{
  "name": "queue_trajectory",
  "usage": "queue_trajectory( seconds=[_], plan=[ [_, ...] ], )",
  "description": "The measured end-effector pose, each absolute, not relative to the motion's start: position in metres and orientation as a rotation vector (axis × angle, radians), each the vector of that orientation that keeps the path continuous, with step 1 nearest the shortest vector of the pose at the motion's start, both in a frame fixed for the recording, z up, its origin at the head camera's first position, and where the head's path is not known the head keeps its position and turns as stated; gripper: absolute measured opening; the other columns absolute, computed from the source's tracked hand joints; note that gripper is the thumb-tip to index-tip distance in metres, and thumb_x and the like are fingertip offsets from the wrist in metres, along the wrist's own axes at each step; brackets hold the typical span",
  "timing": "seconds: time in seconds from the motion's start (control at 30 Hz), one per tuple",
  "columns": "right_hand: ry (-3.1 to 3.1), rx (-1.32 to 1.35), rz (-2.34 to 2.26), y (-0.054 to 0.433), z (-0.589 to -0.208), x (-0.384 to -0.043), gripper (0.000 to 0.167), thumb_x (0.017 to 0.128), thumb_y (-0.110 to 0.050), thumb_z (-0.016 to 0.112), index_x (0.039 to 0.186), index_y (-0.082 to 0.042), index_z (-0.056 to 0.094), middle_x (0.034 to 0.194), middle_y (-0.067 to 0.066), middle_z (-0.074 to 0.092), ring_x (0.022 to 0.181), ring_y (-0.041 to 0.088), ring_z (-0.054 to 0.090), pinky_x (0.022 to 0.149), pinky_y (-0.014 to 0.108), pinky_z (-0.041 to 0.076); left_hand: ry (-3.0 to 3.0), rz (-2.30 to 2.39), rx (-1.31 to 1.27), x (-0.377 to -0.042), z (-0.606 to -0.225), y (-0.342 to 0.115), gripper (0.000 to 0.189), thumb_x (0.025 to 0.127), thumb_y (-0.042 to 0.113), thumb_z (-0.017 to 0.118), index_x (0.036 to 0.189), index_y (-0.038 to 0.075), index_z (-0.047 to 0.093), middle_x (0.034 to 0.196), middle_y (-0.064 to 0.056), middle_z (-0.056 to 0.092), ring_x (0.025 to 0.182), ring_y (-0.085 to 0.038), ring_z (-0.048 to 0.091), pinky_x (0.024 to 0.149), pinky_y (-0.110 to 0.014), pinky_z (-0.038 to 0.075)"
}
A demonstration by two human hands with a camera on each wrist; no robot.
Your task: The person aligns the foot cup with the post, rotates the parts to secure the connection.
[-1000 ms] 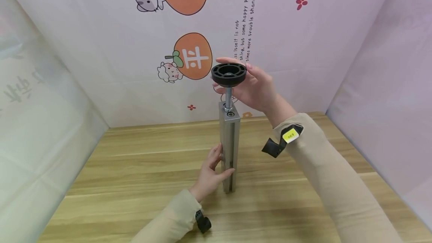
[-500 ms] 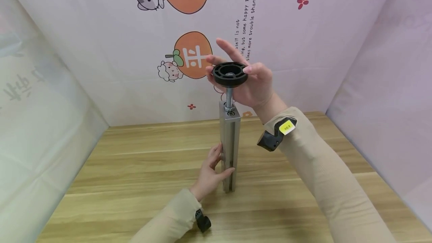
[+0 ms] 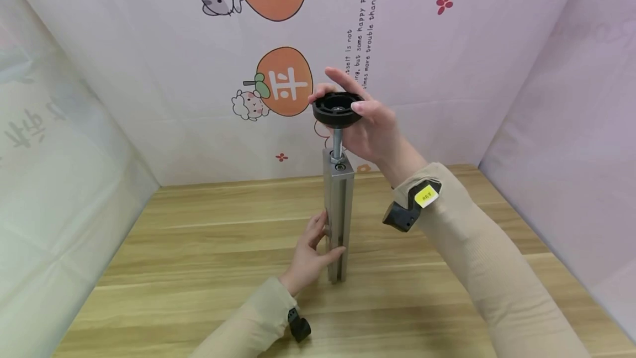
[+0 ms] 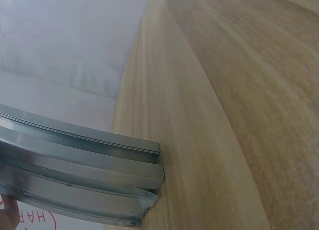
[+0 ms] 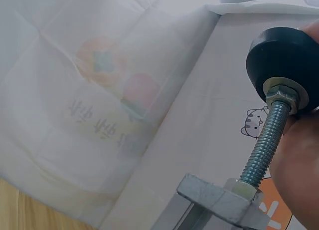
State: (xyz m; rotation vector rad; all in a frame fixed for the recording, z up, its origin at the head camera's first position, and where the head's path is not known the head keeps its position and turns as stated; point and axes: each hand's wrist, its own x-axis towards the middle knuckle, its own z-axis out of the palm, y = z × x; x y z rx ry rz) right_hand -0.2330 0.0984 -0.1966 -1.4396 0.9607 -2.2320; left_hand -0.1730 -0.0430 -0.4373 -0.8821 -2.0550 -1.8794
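A grooved aluminium profile (image 3: 339, 203) stands upright on the table. My left hand (image 3: 307, 263) holds its lower part, thumb across the near face and fingers along the left side. From its top end rises a threaded rod (image 5: 266, 142) with a hex nut (image 5: 244, 189) at the bottom. The rod carries a round black levelling foot (image 3: 338, 118), its ribbed hollow side facing up. My right hand (image 3: 374, 131) grips the rim of this foot, with the thumb at the right and fingers behind; one finger is raised. In the left wrist view, the profile's lower end (image 4: 119, 160) meets the wood.
The wood-grain table (image 3: 208, 258) extends around the profile. A white printed cloth (image 3: 164, 87) forms the back wall, close behind the right hand. Plain pale cloth stands at the left (image 3: 59, 181) and right (image 3: 556, 126). Each wrist wears a small black camera (image 3: 399, 215).
My right hand's fingers have spread, swung left around the foot's rim and closed on it again, the thumb now over the near right edge. Left hand and profile have stayed put.
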Motion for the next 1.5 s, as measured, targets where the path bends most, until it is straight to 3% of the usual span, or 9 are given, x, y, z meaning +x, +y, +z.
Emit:
queue_trajectory(
  seconds=[0.23, 0.37, 0.6, 0.7, 0.83, 1.1, 1.23, 1.4, 1.5],
  plan=[
    [1.223, -1.5, -2.343, 0.098, -0.198, -0.225, 0.03, 0.083, -0.014, 0.062, 0.112, -0.02, 0.067, 0.108, 0.004, 0.056, 0.11, 0.023, 0.046, 0.088, 0.028, 0.043, -1.975, -1.847, -0.958, -0.175, -0.44, -0.043, 0.093, 0.08, -0.008, 0.069, 0.148, 0.036, 0.024, 0.14, -0.014, 0.035, 0.123, -0.001, 0.038, 0.103, -0.026, 0.038],
    [1.376, -1.487, -2.439, 0.096, -0.199, -0.22, 0.028, 0.083, -0.009, 0.057, 0.106, -0.019, 0.069, 0.104, 0.003, 0.06, 0.107, 0.023, 0.048, 0.086, 0.027, 0.046, -1.945, -1.837, -0.979, -0.176, -0.442, -0.042, 0.093, 0.079, -0.009, 0.069, 0.148, 0.034, 0.024, 0.14, -0.006, 0.036, 0.123, -0.001, 0.038, 0.102, -0.025, 0.039],
    [1.802, -1.417, -2.505, 0.095, -0.197, -0.207, 0.03, 0.08, -0.001, 0.054, 0.094, -0.021, 0.072, 0.103, 0.0, 0.056, 0.099, 0.02, 0.051, 0.075, 0.023, 0.05, -1.945, -1.834, -0.977, -0.176, -0.441, -0.042, 0.095, 0.079, -0.01, 0.069, 0.147, 0.04, 0.025, 0.141, -0.013, 0.034, 0.124, 0.0, 0.038, 0.102, -0.024, 0.039],
    [2.07, -1.407, -2.46, 0.095, -0.195, -0.2, 0.02, 0.081, 0.0, 0.056, 0.089, -0.006, 0.073, 0.102, -0.001, 0.054, 0.095, 0.021, 0.052, 0.068, 0.022, 0.05, -1.948, -1.822, -0.984, -0.177, -0.441, -0.042, 0.096, 0.078, -0.01, 0.069, 0.146, 0.04, 0.025, 0.142, -0.01, 0.034, 0.124, 0.0, 0.038, 0.103, -0.024, 0.039],
    [2.435, -1.417, -2.358, 0.094, -0.193, -0.195, 0.014, 0.082, 0.001, 0.062, 0.091, 0.011, 0.066, 0.101, -0.001, 0.054, 0.096, 0.019, 0.053, 0.072, 0.021, 0.048, -1.962, -1.825, -0.98, -0.177, -0.442, -0.042, 0.096, 0.078, -0.009, 0.07, 0.146, 0.041, 0.024, 0.142, -0.007, 0.034, 0.125, -0.001, 0.038, 0.103, -0.024, 0.038],
    [2.849, -1.511, -2.09, 0.097, -0.194, -0.19, 0.016, 0.08, -0.005, 0.069, 0.094, 0.001, 0.071, 0.105, 0.016, 0.057, 0.104, 0.016, 0.046, 0.082, 0.027, 0.043, -2.044, -1.841, -0.943, -0.175, -0.439, -0.044, 0.097, 0.079, -0.009, 0.069, 0.145, 0.044, 0.022, 0.144, -0.019, 0.032, 0.127, 0.001, 0.036, 0.106, -0.026, 0.036],
    [2.89, -1.539, -1.985, 0.101, -0.193, -0.189, 0.019, 0.08, -0.006, 0.07, 0.099, 0.0, 0.07, 0.109, 0.017, 0.056, 0.107, 0.019, 0.045, 0.084, 0.03, 0.043, -2.05, -1.837, -0.95, -0.175, -0.438, -0.044, 0.097, 0.079, -0.009, 0.068, 0.145, 0.045, 0.021, 0.144, -0.02, 0.032, 0.127, 0.001, 0.036, 0.107, -0.03, 0.035],
    [2.926, -1.543, -1.885, 0.106, -0.19, -0.187, 0.023, 0.081, -0.006, 0.07, 0.103, -0.001, 0.069, 0.112, 0.016, 0.056, 0.111, 0.021, 0.044, 0.088, 0.033, 0.042, -2.037, -1.832, -0.966, -0.175, -0.438, -0.044, 0.097, 0.08, -0.009, 0.068, 0.146, 0.044, 0.02, 0.143, -0.018, 0.032, 0.125, 0.0, 0.037, 0.107, -0.025, 0.034],
    [2.94, -1.558, -1.858, 0.109, -0.19, -0.187, 0.024, 0.08, -0.006, 0.07, 0.104, 0.0, 0.069, 0.113, 0.017, 0.057, 0.112, 0.022, 0.044, 0.089, 0.034, 0.04, -2.049, -1.82, -0.968, -0.174, -0.437, -0.043, 0.098, 0.078, -0.007, 0.071, 0.147, 0.042, 0.02, 0.143, -0.019, 0.032, 0.124, 0.0, 0.037, 0.108, -0.031, 0.034]
  ],
)
